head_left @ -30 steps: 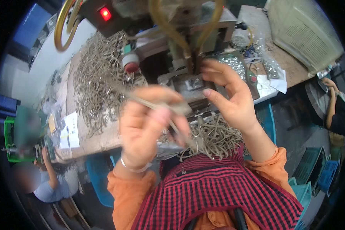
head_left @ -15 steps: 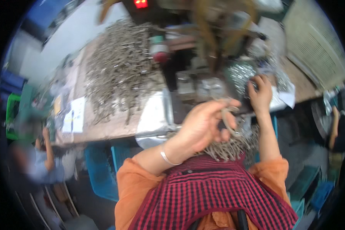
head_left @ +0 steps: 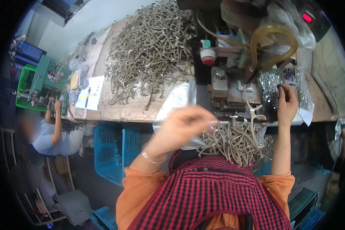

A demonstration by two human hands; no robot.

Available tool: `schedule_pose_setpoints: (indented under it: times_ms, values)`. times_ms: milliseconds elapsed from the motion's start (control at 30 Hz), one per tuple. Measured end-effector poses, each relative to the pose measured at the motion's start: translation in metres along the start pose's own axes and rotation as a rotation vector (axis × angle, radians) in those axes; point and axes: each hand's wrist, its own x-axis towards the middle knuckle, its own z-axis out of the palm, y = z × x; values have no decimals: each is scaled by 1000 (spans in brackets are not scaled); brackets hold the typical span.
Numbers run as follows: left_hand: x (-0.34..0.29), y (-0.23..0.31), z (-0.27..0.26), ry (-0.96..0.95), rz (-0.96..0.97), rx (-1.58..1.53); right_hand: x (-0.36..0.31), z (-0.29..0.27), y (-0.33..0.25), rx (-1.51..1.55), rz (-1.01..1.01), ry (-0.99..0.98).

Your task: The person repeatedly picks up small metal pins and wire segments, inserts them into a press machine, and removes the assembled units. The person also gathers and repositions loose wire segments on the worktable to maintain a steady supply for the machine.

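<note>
My left hand (head_left: pixel 184 126), smeared by motion, hovers over the front edge of the bench, left of the press machine (head_left: pixel 219 86). Its fingers look bent, but what they hold, if anything, is blurred. A pale, forked, curved metal piece (head_left: pixel 253 117) stands at the front of the machine, apart from that hand. Below it is a heap of similar curved metal pieces (head_left: pixel 232 143), in front of my checked apron. At the right, my right hand (head_left: pixel 288 103) has its fingertips closed beside a pile of small shiny metal bits (head_left: pixel 269 86); anything between them is too small to name.
A big heap of curved metal pieces (head_left: pixel 151 53) covers the bench's left part. A yellowish hose (head_left: pixel 274 32) loops above the machine, beside a red button (head_left: pixel 208 57). A blue crate (head_left: pixel 109 153) stands below. Another person (head_left: pixel 53 134) works at a green machine, far left.
The view has swung, so the machine appears farther right. My left hand has moved left, away from the curved metal piece it held. My right hand stays by the shiny bits.
</note>
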Motion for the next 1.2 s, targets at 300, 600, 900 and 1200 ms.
schedule_pose_setpoints:
  times_ms: [300,600,900,1200]
  values:
    - [43,-78,-137,787,13,1493,21,27,-32,121,64,-40]
    - [55,-85,-95,825,462,898,-37,-32,-21,-7,104,91]
    - [80,-55,-75,557,332,123,15,20,-138,461,-33,-261]
    - [59,-60,-32,792,383,-63,-7,38,-141,652,148,-247]
